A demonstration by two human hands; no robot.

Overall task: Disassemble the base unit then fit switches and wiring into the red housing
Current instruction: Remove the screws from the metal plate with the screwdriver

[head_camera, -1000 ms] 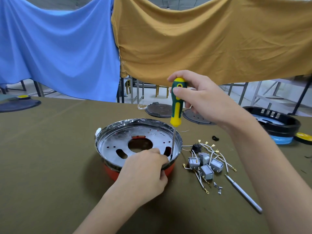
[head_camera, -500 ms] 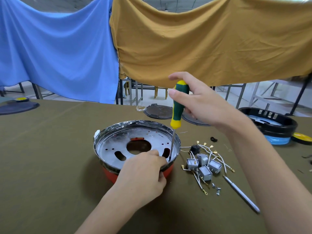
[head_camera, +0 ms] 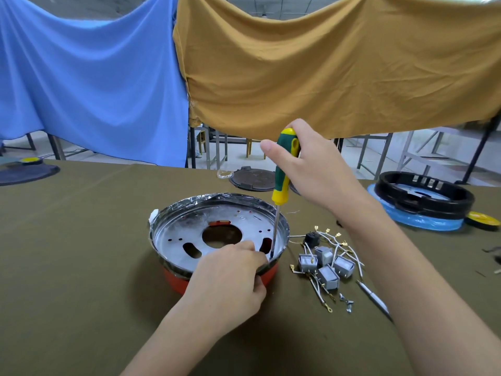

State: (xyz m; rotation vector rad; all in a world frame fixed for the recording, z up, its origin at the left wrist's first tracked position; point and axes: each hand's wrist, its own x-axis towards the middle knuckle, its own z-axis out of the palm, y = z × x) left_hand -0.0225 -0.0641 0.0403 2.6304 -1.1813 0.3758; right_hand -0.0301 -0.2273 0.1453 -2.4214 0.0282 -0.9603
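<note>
Right hand (head_camera: 311,169) holds screwdriver (head_camera: 282,180) upright in red housing (head_camera: 267,276).

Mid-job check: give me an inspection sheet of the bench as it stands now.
Surface: olive cloth table.
Job's things: red housing under silver plate; grey switches beside it.
Clutter: loose screws, metal probe, dark discs, black ring.
Grippers: right hand grips screwdriver, tip at plate edge; left hand holds the plate's rim.
Cables: white leads with brass terminals, loose.
Surroundings: blue cloth, tan cloth.
</note>
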